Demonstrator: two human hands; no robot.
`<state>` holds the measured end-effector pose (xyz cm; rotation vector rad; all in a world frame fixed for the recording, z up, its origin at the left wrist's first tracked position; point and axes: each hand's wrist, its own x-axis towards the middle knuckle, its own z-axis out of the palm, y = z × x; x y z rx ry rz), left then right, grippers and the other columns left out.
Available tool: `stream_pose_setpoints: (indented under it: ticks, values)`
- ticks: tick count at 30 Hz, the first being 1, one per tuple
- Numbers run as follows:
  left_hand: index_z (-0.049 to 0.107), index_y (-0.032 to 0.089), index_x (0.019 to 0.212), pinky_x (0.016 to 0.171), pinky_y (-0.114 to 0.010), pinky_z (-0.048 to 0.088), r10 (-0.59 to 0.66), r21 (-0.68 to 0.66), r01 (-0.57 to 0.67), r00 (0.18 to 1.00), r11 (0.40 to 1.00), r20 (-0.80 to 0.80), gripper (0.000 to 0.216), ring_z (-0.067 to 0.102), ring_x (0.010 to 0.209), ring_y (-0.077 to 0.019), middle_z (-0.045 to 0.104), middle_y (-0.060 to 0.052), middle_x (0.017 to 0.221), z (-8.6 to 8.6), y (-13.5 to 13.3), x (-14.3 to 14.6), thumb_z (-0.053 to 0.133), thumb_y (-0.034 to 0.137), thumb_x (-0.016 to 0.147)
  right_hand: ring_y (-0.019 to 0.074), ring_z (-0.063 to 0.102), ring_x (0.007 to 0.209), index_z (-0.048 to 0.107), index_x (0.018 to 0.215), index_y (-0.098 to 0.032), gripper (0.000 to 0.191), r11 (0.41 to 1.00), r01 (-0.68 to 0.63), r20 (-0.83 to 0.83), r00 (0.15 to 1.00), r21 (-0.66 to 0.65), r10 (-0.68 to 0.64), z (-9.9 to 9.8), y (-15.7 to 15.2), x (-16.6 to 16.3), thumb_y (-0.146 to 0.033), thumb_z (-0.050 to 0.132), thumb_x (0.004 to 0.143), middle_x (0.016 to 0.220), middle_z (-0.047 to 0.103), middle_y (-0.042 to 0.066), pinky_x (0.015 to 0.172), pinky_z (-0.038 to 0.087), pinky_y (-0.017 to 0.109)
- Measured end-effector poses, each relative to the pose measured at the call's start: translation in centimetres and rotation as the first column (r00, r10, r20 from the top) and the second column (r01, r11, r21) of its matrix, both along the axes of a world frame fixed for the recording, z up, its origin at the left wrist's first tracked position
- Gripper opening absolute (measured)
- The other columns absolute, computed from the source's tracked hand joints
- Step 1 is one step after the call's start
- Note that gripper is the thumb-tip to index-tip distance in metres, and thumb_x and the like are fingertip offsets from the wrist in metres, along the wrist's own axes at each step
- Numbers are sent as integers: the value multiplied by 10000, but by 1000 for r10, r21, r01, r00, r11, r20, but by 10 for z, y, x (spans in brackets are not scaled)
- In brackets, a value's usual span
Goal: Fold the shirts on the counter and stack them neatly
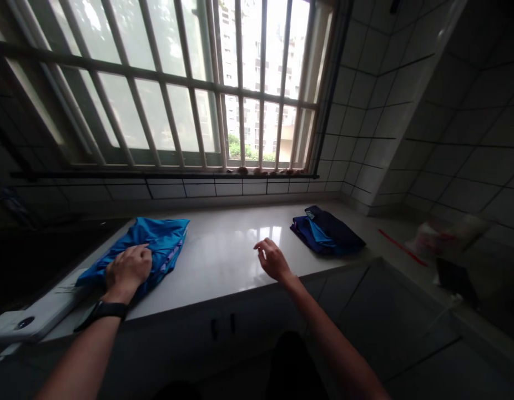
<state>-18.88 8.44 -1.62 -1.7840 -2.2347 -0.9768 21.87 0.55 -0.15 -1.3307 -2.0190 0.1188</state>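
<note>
A bright blue folded garment (163,230) lies on the left part of the counter, with a strip of purple showing along its right side. My left hand (130,268), with a dark band at the wrist, bears down on it; the fingers are curled into the fabric and their tips are hidden. Over the middle of the counter hovers my right hand (273,260), fingers loosely bent and apart, with nothing in them. To its right sits a dark navy folded garment (336,230), a lighter blue piece showing in its folds.
The pale glossy counter (223,250) runs beneath a barred window (190,83). At the lower left is a white device (36,322) with a cable. A red strip (402,247), a blurry plastic bag (429,239) and a dark flat object (457,282) lie on the right-hand counter.
</note>
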Motion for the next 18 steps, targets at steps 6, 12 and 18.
stream_pose_setpoints:
  ticks: [6, 12, 18]
  values:
    - [662, 98, 1191, 1204, -549, 280, 56, 86, -42, 984, 995, -168, 354, 523, 1312, -320, 608, -175, 1437, 50, -44, 55, 469, 227, 923, 220, 603, 1038, 685, 1096, -159, 286, 980, 154, 177, 975, -123, -131, -19, 10, 32, -47, 462, 955, 1094, 675, 108, 928, 452, 305]
    - [705, 220, 931, 963, -374, 513, -405, -143, 398, 914, 906, -20, 245, 688, 998, -265, 754, -103, 1027, 46, -83, 148, 486, 320, 880, 232, 597, 1042, 683, 1067, -160, 213, 973, 199, 275, 948, -116, -161, -18, 7, 24, -122, 489, 987, 1098, 684, 121, 924, 435, 320]
    - [677, 235, 837, 871, -366, 569, -413, -40, 453, 843, 891, 345, 273, 722, 923, -264, 779, -90, 951, -1, -78, 159, 514, 430, 739, 227, 613, 1060, 689, 1079, -158, 236, 971, 218, 316, 932, -101, -177, -16, 6, 25, -207, 460, 1049, 1122, 693, 123, 908, 436, 313]
